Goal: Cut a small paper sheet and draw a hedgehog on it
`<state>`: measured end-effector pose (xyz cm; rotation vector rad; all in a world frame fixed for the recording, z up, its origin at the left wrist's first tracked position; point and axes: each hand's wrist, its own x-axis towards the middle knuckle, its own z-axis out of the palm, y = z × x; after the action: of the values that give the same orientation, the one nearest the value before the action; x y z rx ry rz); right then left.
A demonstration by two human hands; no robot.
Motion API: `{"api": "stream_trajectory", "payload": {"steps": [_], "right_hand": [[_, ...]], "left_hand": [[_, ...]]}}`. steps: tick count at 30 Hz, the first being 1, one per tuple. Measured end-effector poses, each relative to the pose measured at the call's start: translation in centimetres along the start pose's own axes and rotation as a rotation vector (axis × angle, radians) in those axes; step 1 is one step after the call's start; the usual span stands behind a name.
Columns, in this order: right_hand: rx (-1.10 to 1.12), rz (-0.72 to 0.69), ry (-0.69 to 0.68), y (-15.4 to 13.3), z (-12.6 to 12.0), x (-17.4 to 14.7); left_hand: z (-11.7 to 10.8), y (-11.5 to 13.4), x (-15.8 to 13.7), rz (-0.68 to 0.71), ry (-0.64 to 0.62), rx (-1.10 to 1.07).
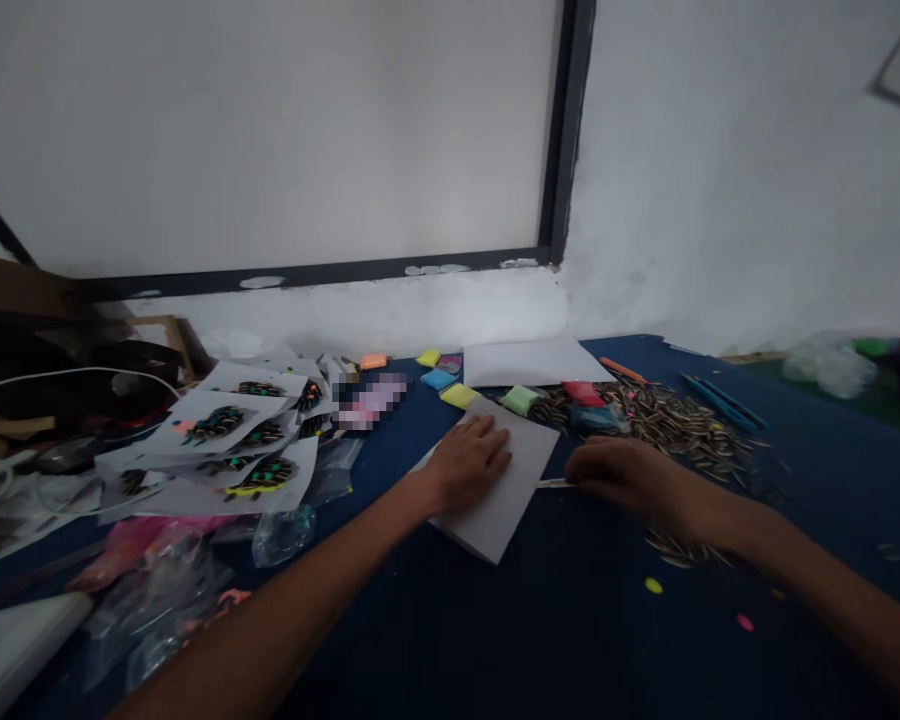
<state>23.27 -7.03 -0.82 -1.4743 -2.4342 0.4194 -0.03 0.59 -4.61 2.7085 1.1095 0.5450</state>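
Note:
My left hand (469, 465) lies on a folded sheet of white paper (521, 450), fingers stretched out and pressing it onto the blue tabletop. Just right of the sheet, my right hand (619, 470) is closed on a slim, pale tool (553, 484), perhaps a cutter. Its tip reaches the paper's right edge; the rest is hidden in the fingers. Beyond my right hand spreads a heap of small, dark, seed-like striped pieces (675, 425). Small packets in green (521, 400), yellow (460, 396) and red (583, 393) sit behind the paper.
White sheets with dark pieces and coloured clay (232, 430) are stacked at left, near crumpled plastic bags (157, 590). A blank white sheet (532, 362) lies by the wall. Blue tweezers (724, 402) and an orange stick (622, 370) lie at right, coloured bits (653, 585) in front.

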Motion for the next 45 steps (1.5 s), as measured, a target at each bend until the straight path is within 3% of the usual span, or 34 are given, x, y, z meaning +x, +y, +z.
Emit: {"api": "stream_trajectory", "payload": {"steps": [6, 18, 45], "right_hand": [[-0.003, -0.019, 0.033, -0.8, 0.2, -0.2], [0.037, -0.069, 0.008, -1.1, 0.9, -0.8], [0.120, -0.091, 0.027, -0.5, 2.0, -1.1]], "left_hand": [[0.6, 0.2, -0.5, -0.054, -0.118, 0.070], [-0.1, 0.8, -0.6, 0.056, -0.274, 0.110], [-0.8, 1.3, -0.8, 0.059, -0.358, 0.093]]}}
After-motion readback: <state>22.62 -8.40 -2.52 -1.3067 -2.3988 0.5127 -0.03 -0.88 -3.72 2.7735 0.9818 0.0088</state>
